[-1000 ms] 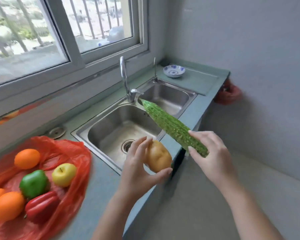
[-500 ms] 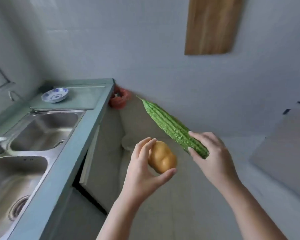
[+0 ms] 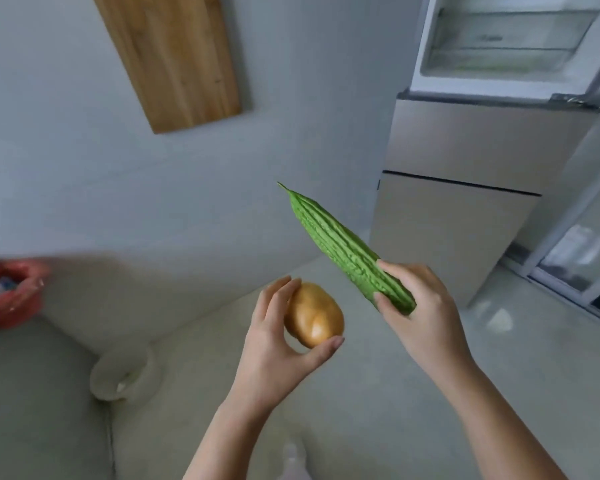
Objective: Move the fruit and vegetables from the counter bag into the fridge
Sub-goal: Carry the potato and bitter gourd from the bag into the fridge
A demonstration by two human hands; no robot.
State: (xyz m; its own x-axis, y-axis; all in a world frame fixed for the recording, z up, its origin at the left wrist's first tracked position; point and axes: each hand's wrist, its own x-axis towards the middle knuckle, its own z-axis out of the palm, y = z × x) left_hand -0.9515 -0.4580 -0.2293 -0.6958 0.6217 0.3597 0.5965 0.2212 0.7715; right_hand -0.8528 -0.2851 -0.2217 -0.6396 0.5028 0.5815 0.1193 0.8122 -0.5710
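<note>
L hand (image 3: 278, 344) pinches potato (image 3: 314, 315) w/ fingertips; R hand (image 3: 421, 310) grips bitter gourd (image 3: 347, 249) at base. Fridge (image 3: 465, 209) ahead-right, top open. Your loose pinch could drop potato; gourd tip may clip the frame.

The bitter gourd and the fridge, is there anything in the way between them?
Nothing: in the head view only bare floor separates the bitter gourd from the fridge.
</note>
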